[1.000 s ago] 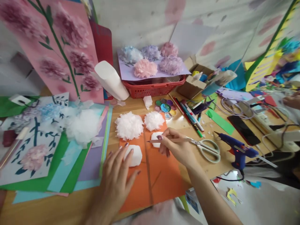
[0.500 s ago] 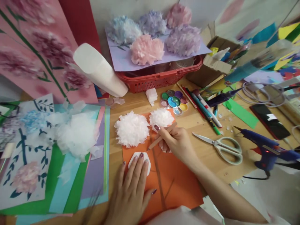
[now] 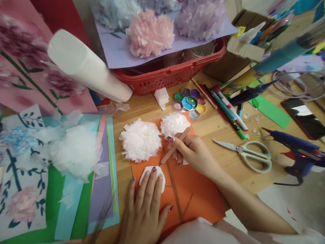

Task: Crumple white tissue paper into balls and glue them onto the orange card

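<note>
Head view: right fingers [image 3: 180,146] clamp brown wooden pencil [image 3: 166,157], shifted beside, perhaps touching, white angular paper [image 3: 143,173], now workpiece, under parted left fingers [image 3: 151,184].

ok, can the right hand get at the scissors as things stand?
Likely yes: the scissors lie uncovered just to the right of the right hand, nothing standing between. It holds a pencil, though, so it may need freeing first.

Matt orange ppr [image 3: 200,200], rough tissue-like pom-poms [image 3: 141,139] & smooth plas. basket [image 3: 165,77].
</note>
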### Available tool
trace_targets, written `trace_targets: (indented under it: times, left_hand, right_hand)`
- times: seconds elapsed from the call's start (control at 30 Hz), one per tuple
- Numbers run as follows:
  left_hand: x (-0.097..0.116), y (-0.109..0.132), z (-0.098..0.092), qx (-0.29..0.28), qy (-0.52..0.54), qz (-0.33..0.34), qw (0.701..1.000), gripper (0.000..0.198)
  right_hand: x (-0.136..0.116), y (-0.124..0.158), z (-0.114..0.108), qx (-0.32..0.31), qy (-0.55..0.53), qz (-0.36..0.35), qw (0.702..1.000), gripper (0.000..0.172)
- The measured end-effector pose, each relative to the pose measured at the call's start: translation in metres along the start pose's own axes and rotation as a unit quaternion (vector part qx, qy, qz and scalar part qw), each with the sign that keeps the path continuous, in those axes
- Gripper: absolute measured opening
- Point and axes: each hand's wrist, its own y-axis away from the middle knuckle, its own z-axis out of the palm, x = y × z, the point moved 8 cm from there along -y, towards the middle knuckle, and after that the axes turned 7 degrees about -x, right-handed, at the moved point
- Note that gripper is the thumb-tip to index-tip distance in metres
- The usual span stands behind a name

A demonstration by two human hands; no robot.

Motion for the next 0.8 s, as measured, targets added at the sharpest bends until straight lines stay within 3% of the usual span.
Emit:
trace_targets:
  times: [0.5, 0.8]
  left_hand:
    - [0.001, -0.001, 0.003, -0.04, -0.008, -0.006, 0.999, 0.086]
    - [0.0, 0.001, 0.003, -0.031, -0.004, -0.017, 0.999, 0.079]
  right_hand:
    - [0.011, 0.004, 0.017, -0.039, -0.038, 0.036, 0.998, 0.04]
    - [0.008, 0.005, 0.009, -0.003, -0.04, 0.037, 0.998, 0.041]
